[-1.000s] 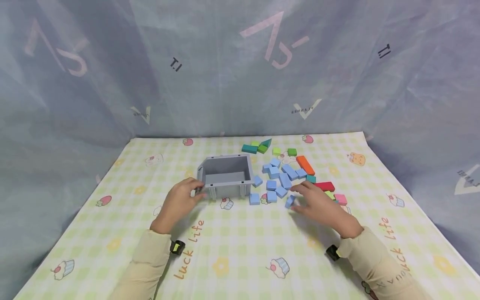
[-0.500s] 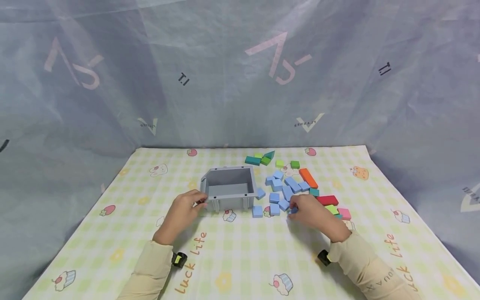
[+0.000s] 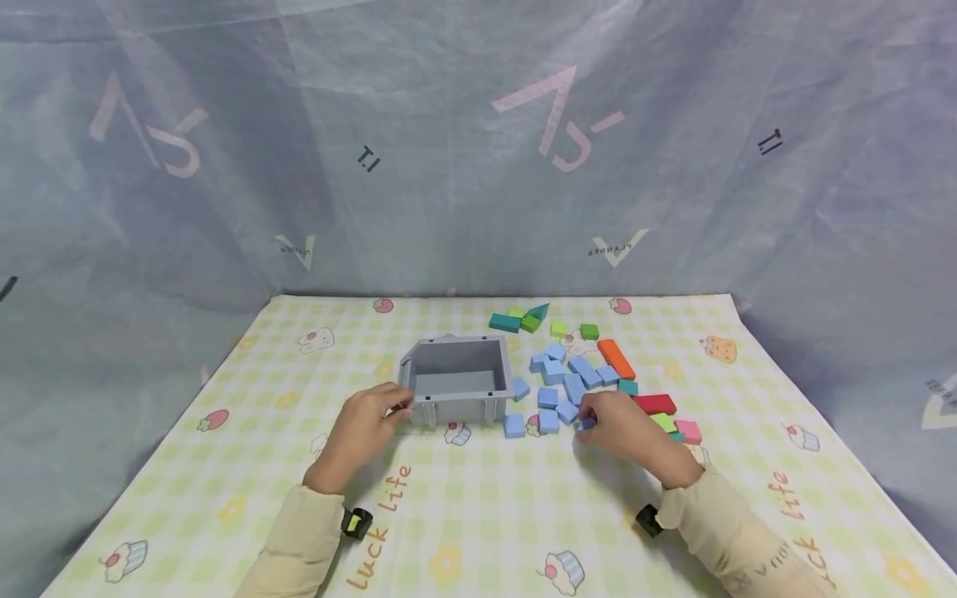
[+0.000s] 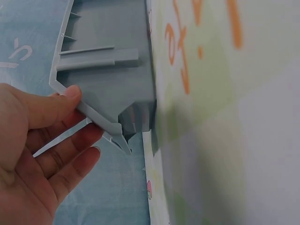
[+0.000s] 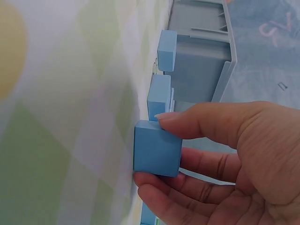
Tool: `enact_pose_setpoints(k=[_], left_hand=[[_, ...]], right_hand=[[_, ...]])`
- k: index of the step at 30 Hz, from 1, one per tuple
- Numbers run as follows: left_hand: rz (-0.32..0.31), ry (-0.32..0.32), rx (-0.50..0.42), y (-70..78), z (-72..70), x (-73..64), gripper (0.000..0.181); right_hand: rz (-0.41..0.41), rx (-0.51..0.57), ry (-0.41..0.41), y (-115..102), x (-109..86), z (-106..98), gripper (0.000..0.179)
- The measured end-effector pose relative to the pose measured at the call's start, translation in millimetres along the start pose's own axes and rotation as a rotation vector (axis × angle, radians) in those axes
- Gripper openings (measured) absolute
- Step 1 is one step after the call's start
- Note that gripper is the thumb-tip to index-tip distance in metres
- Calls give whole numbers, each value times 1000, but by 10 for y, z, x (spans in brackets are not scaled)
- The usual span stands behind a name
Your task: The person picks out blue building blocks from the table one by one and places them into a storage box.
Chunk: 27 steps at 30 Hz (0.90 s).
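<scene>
Right hand [image 3: 624, 425]: fingers and thumb clamped on a blue block [image 5: 157, 151], near side of the other blue blocks [image 3: 548, 421] on the counter [image 3: 486, 515]. Likely light, rigid, smooth; side faces suit a pinch. Left hand [image 3: 357, 428] pinches the gray bin [image 3: 458, 409] by its rim.

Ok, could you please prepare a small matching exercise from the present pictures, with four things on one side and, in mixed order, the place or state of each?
Things:
1. left hand
2. right hand
3. orange block
4. pink block

Places and states:
A. farthest to the right among the blocks in the head view
B. holds a blue block between thumb and fingers
C. grips the edge of the gray bin
D. lies beyond the red block in the head view

Pairs: 1-C, 2-B, 3-D, 4-A
</scene>
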<state>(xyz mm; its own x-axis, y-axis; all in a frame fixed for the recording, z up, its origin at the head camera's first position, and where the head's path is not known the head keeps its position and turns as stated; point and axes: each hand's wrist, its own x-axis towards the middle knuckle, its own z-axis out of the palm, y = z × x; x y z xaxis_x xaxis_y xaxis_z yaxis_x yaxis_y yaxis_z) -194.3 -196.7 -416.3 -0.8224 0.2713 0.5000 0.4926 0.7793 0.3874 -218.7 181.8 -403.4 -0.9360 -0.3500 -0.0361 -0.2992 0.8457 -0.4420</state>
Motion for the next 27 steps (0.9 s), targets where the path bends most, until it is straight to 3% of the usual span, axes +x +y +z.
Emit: enact_pose_setpoints(k=[4, 8, 13, 16, 22, 27], left_hand=[[10, 5, 5, 8, 5, -26, 18], [25, 13, 10, 25, -16, -25, 20], [22, 18, 8, 31, -25, -1, 20], [12, 5, 12, 24, -20, 0, 20], [28, 10, 23, 9, 3, -14, 18], [33, 23, 34, 17, -18, -14, 16]], right_hand=[[-25, 0, 28, -18, -23, -63, 13], [-106, 12, 109, -110, -11, -209, 14], [-194, 45, 209, -404, 153, -399, 14], [-213, 64, 219, -631, 289, -434, 14], [-247, 101, 175, -991, 579, -288, 21], [-289, 174, 123, -1154, 786, -47, 20]])
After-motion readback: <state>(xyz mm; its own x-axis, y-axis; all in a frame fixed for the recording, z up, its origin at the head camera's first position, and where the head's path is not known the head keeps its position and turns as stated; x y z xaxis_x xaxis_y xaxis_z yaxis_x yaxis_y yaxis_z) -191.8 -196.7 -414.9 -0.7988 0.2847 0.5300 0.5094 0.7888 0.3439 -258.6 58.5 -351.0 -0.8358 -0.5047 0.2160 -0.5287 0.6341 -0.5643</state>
